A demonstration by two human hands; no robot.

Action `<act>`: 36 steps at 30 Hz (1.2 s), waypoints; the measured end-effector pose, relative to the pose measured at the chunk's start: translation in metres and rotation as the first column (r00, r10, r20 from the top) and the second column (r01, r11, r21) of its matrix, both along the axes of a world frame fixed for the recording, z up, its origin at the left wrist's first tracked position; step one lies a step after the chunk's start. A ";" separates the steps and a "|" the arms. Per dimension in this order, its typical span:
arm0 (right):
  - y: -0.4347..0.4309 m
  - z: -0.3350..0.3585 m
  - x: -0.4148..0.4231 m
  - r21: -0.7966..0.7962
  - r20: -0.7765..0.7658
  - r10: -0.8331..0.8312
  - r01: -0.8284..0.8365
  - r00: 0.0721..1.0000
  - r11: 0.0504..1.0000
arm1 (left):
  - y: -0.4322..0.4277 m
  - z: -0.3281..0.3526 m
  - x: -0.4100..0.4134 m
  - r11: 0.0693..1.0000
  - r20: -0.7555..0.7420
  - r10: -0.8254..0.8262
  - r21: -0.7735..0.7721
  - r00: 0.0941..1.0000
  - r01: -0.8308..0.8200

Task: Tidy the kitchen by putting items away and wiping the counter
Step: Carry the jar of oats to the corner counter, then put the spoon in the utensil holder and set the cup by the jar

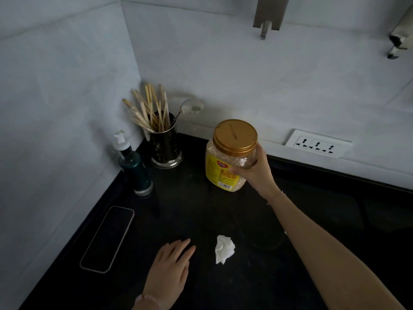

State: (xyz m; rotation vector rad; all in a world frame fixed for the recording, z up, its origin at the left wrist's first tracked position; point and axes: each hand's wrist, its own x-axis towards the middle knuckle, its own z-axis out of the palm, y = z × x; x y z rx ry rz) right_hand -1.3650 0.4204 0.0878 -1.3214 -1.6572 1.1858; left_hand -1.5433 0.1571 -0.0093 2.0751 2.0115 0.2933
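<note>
A clear plastic jar of oats (pixel 225 162) with a gold lid and yellow label stands on the black counter (pixel 335 209) near the back wall. My right hand (pixel 257 168) is wrapped around the jar's right side. A crumpled white tissue (pixel 224 249) lies on the counter in front of the jar. My left hand (pixel 171 265) rests flat on the counter just left of the tissue, fingers apart, holding nothing.
A metal holder full of wooden chopsticks and a spoon (pixel 164 139) stands in the back corner. A dark pump bottle (pixel 134 166) stands beside it. A phone (pixel 108 239) lies face up at the left edge. A wall socket (pixel 317 143) sits above the counter.
</note>
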 end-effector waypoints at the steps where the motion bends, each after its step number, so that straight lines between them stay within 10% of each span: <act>1: 0.008 0.000 -0.006 -0.002 0.011 0.022 -0.022 1.000 1.000 | 0.000 -0.002 0.000 1.000 0.001 0.006 0.017 1.000 -0.006; 19: 0.034 0.003 -0.028 -0.023 0.115 0.164 -0.163 0.980 0.986 | 0.000 0.004 0.002 0.997 -0.010 0.019 -0.078 1.000 -0.019; 36: -0.240 -0.015 0.115 -0.280 0.199 -0.229 0.280 0.953 0.918 | -0.002 0.008 0.007 0.998 -0.066 0.033 -0.057 0.997 -0.037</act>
